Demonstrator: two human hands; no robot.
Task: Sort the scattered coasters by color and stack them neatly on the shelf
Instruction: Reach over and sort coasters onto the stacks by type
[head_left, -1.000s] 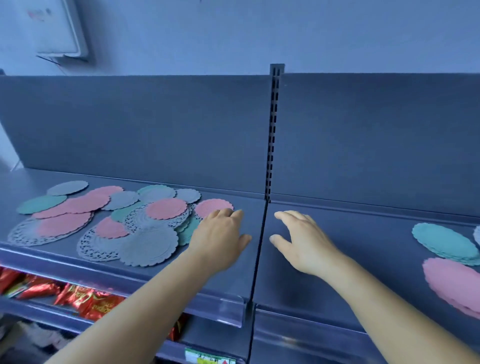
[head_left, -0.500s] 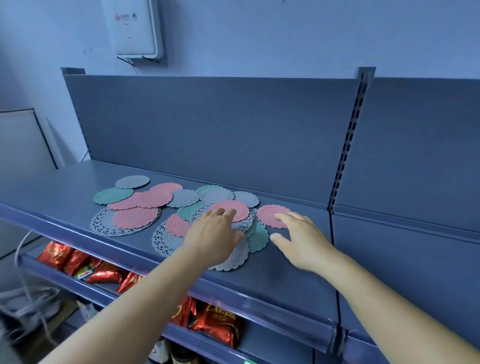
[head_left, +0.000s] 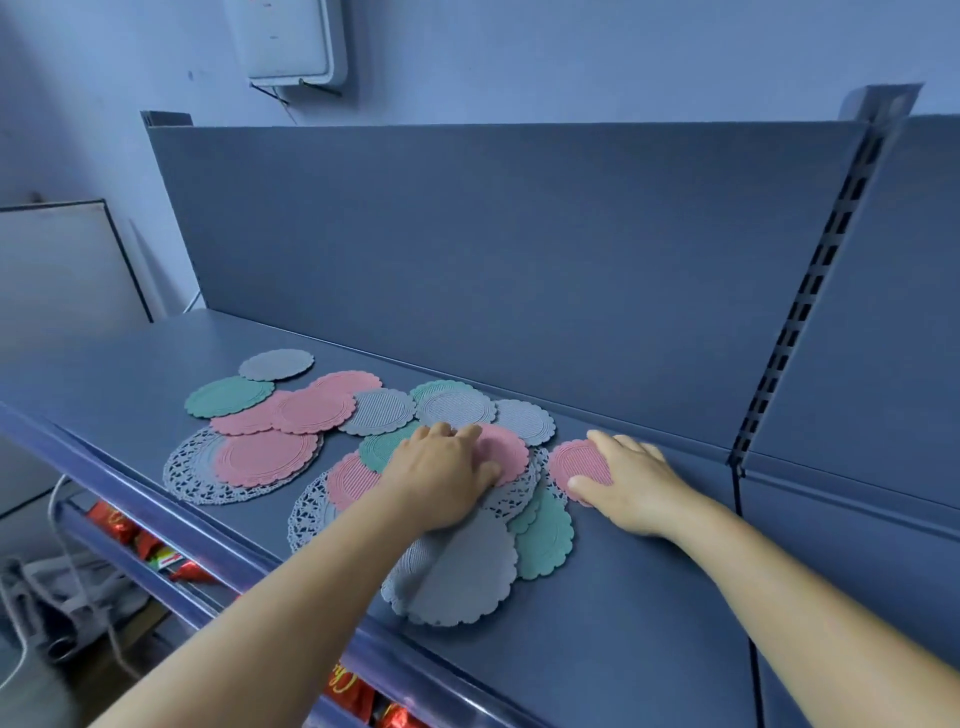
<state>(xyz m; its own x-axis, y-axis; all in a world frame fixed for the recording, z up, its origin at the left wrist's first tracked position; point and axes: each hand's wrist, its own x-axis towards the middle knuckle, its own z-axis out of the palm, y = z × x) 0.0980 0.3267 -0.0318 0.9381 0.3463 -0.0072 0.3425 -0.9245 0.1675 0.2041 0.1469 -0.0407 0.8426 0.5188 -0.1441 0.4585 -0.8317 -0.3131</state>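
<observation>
From the head camera we look down on a blue-grey shelf (head_left: 649, 597) strewn with round scalloped coasters in pink, teal and grey, some overlapping, a few lying on grey lace doilies. Our left hand (head_left: 441, 478) lies palm-down on the middle of the pile, fingers fairly straight and spread, their tips on a pink coaster (head_left: 506, 452) that sits on a lace doily (head_left: 511, 496); this grip is flat and curls round nothing. Under the wrist lies a large grey coaster (head_left: 462, 582), and just beside it to the right a teal coaster (head_left: 545, 540) peeks out. Our right hand (head_left: 639, 483) rests on the shelf at the right edge of the pile, fingers extended and covering part of a separate pink coaster (head_left: 574, 465), the thumb at that coaster's near rim; whether it pinches the edge we cannot tell. Farther left, a teal coaster (head_left: 228, 397), a grey one (head_left: 276, 365) and several pink ones overlap. Below, red wrapped packets (head_left: 353, 696) sit on a lower shelf. A white box (head_left: 291, 39) hangs on the wall
</observation>
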